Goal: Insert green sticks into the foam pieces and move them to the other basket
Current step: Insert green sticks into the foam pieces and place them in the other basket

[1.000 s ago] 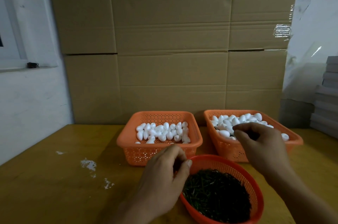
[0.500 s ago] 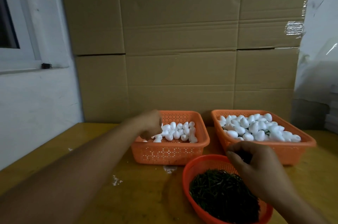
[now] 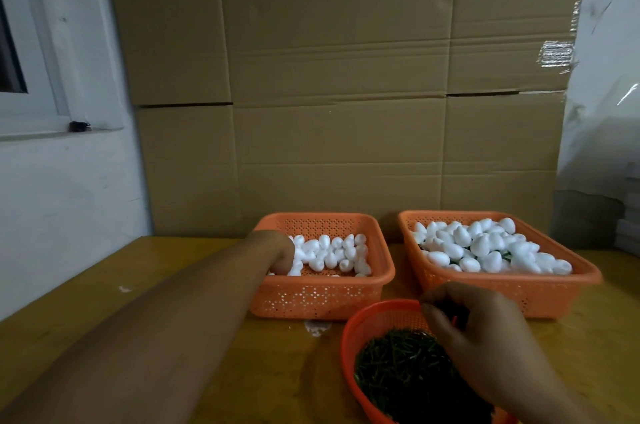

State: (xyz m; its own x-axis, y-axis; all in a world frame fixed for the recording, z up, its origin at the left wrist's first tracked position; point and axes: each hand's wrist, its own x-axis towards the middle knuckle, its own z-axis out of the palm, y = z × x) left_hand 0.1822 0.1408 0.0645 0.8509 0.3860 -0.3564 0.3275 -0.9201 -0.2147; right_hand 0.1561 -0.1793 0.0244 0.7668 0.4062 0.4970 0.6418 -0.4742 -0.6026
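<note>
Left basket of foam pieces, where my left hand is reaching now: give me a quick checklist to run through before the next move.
1. Left hand is inside the left basket, on the foam pieces: ok.
2. One foam piece is actually gripped: cannot tell, the fingers are hidden among the pieces.
3. Right hand is over the round basket of green sticks: ok.
4. A single stick is pinched: cannot tell, the fingertips are curled and dark.
5. Right basket, holding foam pieces with green showing between them, has room for another: ok.
6. Baskets sit flat on the wooden table: ok.
</note>
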